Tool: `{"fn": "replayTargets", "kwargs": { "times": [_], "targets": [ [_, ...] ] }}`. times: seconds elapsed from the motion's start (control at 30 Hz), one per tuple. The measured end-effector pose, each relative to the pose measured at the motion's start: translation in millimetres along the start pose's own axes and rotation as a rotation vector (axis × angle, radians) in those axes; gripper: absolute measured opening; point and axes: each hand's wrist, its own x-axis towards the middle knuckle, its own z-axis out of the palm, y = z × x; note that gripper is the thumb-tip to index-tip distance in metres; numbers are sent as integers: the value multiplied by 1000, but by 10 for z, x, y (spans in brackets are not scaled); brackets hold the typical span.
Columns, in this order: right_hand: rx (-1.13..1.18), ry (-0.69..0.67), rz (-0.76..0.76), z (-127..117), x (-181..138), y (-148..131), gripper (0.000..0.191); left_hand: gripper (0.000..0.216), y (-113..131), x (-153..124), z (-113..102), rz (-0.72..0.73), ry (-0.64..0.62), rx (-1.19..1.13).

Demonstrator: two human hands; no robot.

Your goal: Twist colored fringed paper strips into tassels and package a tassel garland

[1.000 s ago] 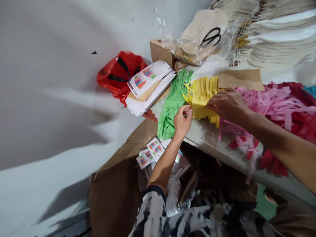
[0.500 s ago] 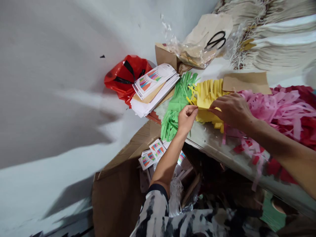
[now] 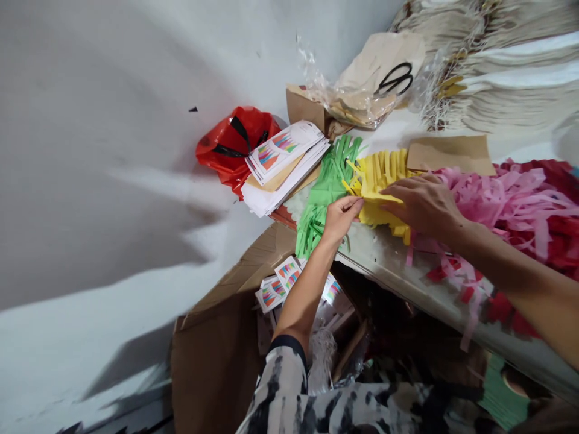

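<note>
A yellow fringed tissue paper (image 3: 377, 211) lies at the table's edge, its cut strips fanning away from me and toward me. My left hand (image 3: 341, 216) pinches its left end between thumb and fingertips. Over its right part is my right hand (image 3: 423, 202), fingers bent and thumb against the folded middle band, gripping the paper. Green fringed tissue paper (image 3: 328, 190) lies just left of the yellow. To the right, pink fringed tissue paper (image 3: 502, 196) is heaped on red fringed tissue paper (image 3: 561, 238), partly behind my right forearm.
Printed cards (image 3: 283, 154) are stacked beside a red plastic bag (image 3: 235, 141) by the wall. Black-handled scissors (image 3: 395, 78) rest on paper and clear plastic. A brown paper piece (image 3: 452, 154) lies behind the pink. Below the table edge stands an open cardboard box (image 3: 212, 355) holding cards.
My right hand has shifted slightly, its fingers settling lower over the yellow paper's folded band. The left hand keeps its pinch. The whole view has moved a little.
</note>
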Motion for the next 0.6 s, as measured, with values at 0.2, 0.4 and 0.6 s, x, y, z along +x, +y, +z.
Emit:
{"fn": "replayTargets", "kwargs": {
  "times": [0.2, 0.4, 0.6],
  "targets": [
    [9, -5, -16, 10, 27, 30, 34, 34, 44, -11, -17, 9, -44, 41],
    [76, 70, -21, 7, -15, 19, 30, 35, 24, 29, -19, 4, -84, 5],
    [3, 169, 36, -40, -150, -210, 32, 26, 45, 55, 25, -36, 8, 16]
  ]
}}
